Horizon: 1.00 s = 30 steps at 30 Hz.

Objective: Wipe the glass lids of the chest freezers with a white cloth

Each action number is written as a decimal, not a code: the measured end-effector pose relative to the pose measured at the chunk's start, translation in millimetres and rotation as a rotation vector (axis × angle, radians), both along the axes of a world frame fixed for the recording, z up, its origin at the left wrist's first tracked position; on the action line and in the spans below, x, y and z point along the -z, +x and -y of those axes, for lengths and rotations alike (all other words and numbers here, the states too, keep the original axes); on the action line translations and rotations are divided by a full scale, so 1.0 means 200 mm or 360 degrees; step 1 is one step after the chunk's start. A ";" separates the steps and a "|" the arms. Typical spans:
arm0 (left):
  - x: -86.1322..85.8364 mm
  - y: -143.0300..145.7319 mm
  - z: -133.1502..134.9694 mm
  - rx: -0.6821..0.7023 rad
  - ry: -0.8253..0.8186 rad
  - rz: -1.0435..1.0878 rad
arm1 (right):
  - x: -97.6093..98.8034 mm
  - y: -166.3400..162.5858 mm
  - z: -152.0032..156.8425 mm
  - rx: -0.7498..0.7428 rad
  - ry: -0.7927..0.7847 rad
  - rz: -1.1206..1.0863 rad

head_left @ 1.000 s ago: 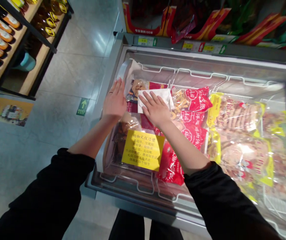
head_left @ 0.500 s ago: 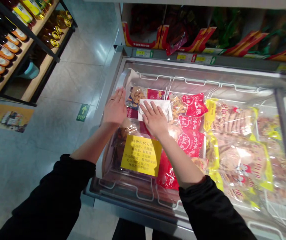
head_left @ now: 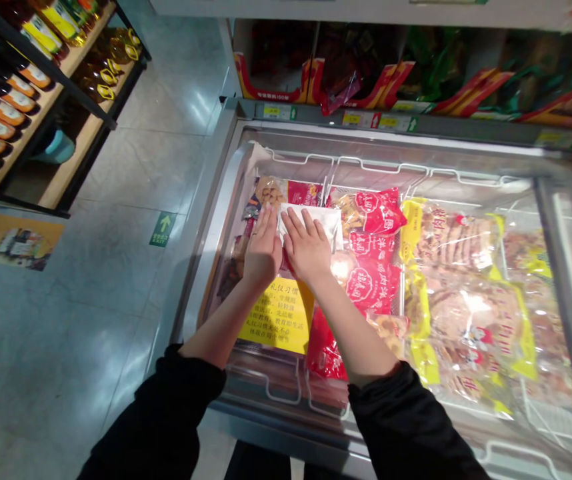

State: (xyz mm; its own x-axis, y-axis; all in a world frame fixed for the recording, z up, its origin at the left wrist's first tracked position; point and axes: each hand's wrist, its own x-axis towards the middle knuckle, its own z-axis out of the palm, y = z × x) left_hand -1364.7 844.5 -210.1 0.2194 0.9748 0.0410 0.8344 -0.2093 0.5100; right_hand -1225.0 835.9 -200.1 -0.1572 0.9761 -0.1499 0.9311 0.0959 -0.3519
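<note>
My right hand lies flat, fingers stretched out, on a white folded cloth or tissue against the clear glass lid of a chest freezer. Close beside it, my left hand is also flat with straight fingers, its tips near the cloth's left edge. Below both hands a yellow printed notice is on the glass, partly covered by my left wrist. Red food bags show through the lid under and right of my right hand.
Yellow-edged bags of meat fill the freezer's right part. Behind it runs a shelf with red-trimmed boxes and price tags. A rack of bottles stands at the left, and a green arrow sign is on the tiled floor.
My left hand has moved right, from the lid's left edge to beside my right hand. The right hand stays on the cloth. The view has shifted slightly.
</note>
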 end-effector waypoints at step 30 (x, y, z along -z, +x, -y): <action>0.04 0.12 0.10 -0.0090 0.0151 -0.0258 | 0.08 0.34 0.15 0.0443 0.0138 -0.0074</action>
State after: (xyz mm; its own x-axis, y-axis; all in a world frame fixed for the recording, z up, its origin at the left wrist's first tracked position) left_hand -1340.9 823.9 -217.2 0.1753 0.9792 0.1020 0.9158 -0.2002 0.3482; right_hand -1156.0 806.1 -215.3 0.1136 0.9915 -0.0632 0.9088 -0.1294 -0.3967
